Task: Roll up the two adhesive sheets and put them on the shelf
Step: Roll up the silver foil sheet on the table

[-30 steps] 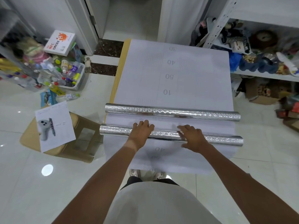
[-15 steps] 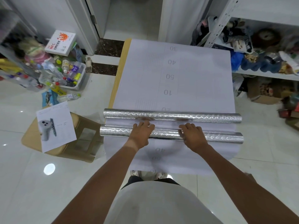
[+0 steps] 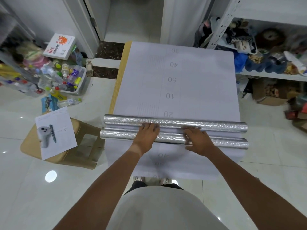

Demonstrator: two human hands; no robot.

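Sheets rolling under our hands on the table (image 3: 123,67)
White backing (image 3: 196,77) covers the table; far roll (image 3: 216,126) and near roll (image 3: 119,134) lie across it, left hand (image 3: 147,134) and right hand (image 3: 197,141) pressing the near roll, fingers relaxed

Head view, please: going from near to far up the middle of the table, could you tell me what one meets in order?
Loose near end of the backing sheet → near silver roll, under the left hand and right hand → far silver roll → flat backing sheet with numbers.
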